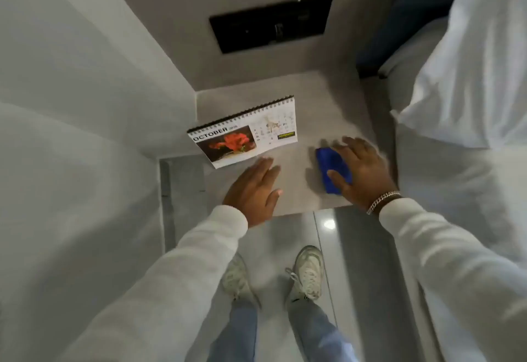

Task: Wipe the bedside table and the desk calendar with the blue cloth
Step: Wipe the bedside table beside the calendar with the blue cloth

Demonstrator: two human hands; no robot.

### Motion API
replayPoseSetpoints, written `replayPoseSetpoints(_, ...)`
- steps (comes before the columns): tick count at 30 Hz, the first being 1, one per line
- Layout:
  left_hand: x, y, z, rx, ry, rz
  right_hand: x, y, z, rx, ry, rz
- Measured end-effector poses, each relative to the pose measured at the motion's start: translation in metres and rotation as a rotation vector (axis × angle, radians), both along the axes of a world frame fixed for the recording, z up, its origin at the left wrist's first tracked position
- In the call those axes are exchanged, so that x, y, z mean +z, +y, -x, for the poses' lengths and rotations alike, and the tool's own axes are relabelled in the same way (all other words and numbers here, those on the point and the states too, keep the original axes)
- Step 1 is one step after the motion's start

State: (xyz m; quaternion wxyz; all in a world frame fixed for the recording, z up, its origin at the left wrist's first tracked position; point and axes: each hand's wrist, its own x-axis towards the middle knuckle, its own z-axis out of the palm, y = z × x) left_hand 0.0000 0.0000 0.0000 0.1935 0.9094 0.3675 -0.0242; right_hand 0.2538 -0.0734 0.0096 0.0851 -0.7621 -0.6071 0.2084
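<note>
A grey bedside table stands below me in a corner between wall and bed. A spiral-bound desk calendar, showing October and a red flower photo, stands at the table's left side, its lower corner past the left edge. The folded blue cloth lies on the table's right front part. My right hand lies flat on top of the cloth, fingers spread, pressing it to the surface. My left hand hovers over the table's front left edge just below the calendar, fingers extended and holding nothing.
A black switch panel is set in the wall behind the table. White bedding lies close on the right, a white wall on the left. My feet in pale sneakers stand on a glossy tiled floor.
</note>
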Motion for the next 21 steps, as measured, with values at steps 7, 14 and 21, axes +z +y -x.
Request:
replayPoseSetpoints(7,-0.093,-0.009,0.013,-0.141,0.073,-0.033,-0.1,-0.016,0.022,-0.152,-0.148,-0.141)
replayPoseSetpoints(14,-0.1,-0.004,0.019,-0.183,0.124,-0.096,-0.116,-0.009,0.04,-0.288,-0.188,-0.291)
replayPoseSetpoints(21,-0.095,0.001,0.023,-0.22,0.053,-0.005,-0.106,-0.004,0.057,-0.382,-0.237,-0.242)
